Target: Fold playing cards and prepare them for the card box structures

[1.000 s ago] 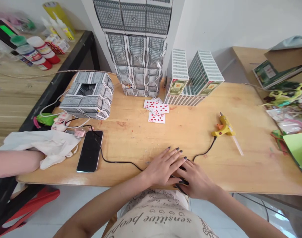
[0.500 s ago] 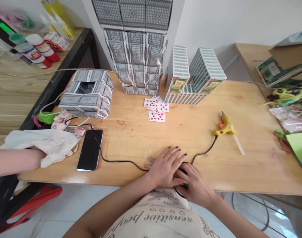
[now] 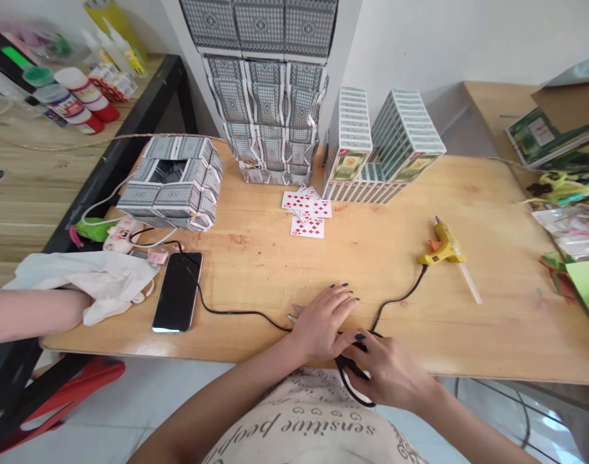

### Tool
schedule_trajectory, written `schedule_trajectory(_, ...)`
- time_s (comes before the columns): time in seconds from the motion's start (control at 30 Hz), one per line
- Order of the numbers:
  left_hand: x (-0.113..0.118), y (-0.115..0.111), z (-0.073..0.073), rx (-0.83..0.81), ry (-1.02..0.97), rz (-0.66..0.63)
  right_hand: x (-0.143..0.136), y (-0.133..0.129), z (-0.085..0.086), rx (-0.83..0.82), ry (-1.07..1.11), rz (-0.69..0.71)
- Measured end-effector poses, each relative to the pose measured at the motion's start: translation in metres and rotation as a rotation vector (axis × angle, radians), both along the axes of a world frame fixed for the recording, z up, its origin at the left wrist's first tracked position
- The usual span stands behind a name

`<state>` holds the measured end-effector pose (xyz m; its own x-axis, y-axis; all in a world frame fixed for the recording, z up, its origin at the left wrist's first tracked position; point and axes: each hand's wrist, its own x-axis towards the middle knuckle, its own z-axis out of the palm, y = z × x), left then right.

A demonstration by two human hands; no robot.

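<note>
One head-worn camera looks forward and down from close above the table.

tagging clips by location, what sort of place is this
Probably a small craft workspace: a yellow glue gun lies on the wooden table, what looks like a tall playing-card structure stands at its far side, and bottles stand on the neighbouring table.

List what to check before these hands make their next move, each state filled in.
1. Right hand gripping looped black cable: ok.
2. Left hand clear of pointed silver metal tips: not ok, they jut out beside it.
3. Yellow plastic glue gun apart from both hands: ok.
4. Its nozzle cool: cannot tell.
5. Rectangular black-screened phone clear of thin black cord: not ok, cord crosses it.
</note>
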<state>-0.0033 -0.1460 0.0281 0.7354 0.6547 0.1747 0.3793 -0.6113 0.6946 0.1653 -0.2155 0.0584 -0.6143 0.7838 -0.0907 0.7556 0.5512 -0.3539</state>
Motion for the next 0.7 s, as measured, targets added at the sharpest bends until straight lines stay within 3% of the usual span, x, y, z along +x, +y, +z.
schedule_trajectory(0.7,0.010,0.002,-0.008,0.055,0.090,0.047,-0.003,0.003,-0.009,-0.002,-0.095,0.001)
